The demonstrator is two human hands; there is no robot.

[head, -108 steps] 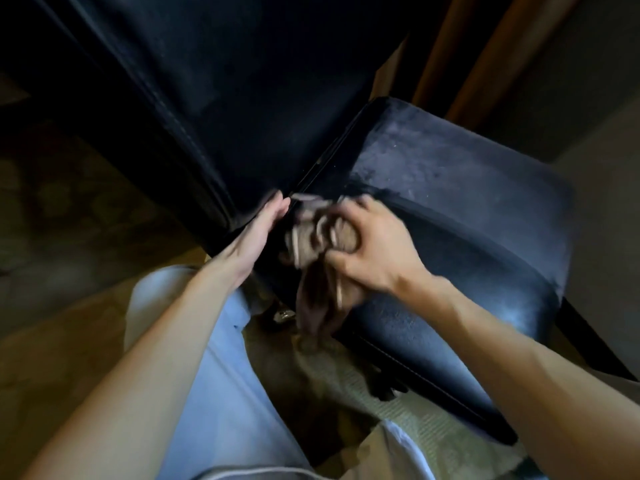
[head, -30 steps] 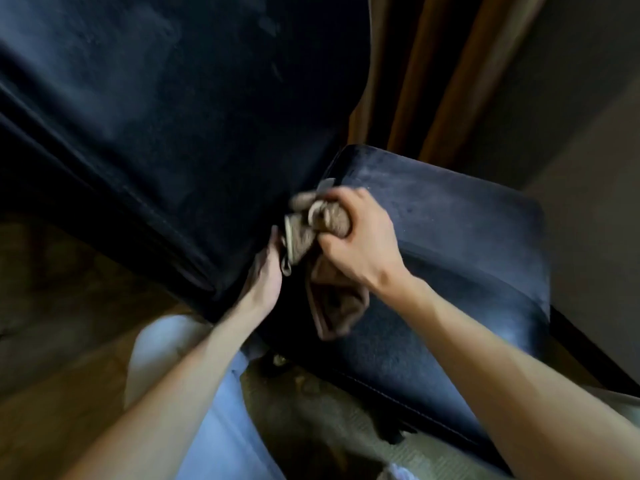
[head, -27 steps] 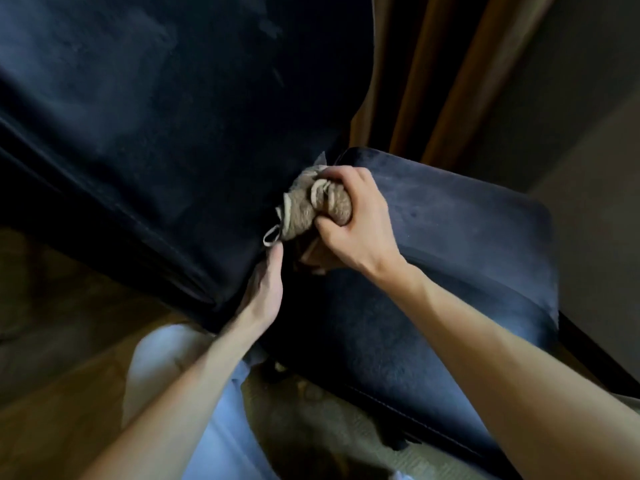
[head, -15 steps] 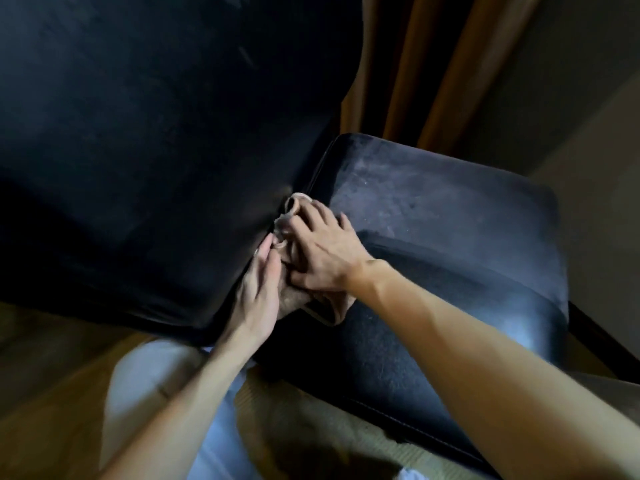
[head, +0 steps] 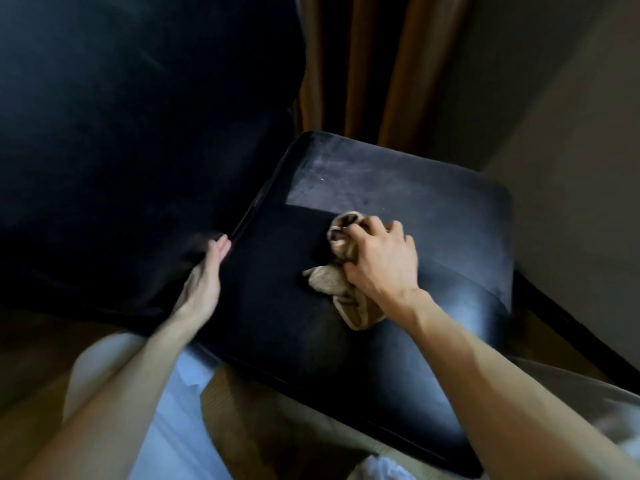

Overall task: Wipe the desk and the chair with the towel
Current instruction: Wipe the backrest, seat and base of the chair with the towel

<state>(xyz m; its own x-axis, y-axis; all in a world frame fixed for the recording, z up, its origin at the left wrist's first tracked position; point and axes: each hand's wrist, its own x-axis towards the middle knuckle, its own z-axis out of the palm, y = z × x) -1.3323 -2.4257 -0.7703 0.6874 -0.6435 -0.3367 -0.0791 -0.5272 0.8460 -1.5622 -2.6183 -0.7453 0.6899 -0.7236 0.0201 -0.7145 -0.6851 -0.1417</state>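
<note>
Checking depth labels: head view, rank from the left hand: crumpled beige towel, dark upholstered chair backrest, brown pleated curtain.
1. dark chair backrest, against the left hand.
2. beige towel, on the seat, gripped by the right hand.
3. brown curtain, beyond the seat.

The towel (head: 330,282) is a small beige-brown cloth, crumpled into a loose bunch on the middle of the seat. The right hand (head: 381,261) grips its far part, and a looped end trails toward the near side. The chair (head: 270,327) is upholstered in dark, velvety blue-black. Its flat seat shows a paler patch at the far edge, and its tall backrest (head: 138,140) rises on the left.
</note>
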